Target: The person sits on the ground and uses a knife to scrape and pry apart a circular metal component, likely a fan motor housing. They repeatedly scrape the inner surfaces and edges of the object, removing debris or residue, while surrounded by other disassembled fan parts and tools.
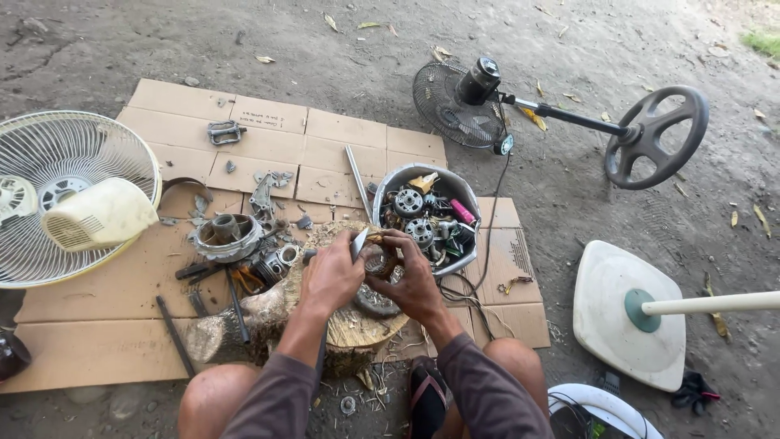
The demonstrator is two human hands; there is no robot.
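My left hand (331, 275) grips a metal tool (358, 242) with a flat blade, held against a small round metal part (379, 262). My right hand (410, 280) holds that round part from the right, on top of a wooden stump (357, 329). Both hands are close together above the stump, between my bare knees. A grey disc-shaped piece (375, 304) lies on the stump under my right hand.
Flattened cardboard (122, 284) covers the dirt and carries scattered metal parts and a round motor housing (226, 236). A grey bowl (398, 177) of motor parts stands behind the stump. A white fan (73, 199) lies left, a black fan (459, 102) behind, a white fan base (626, 313) right.
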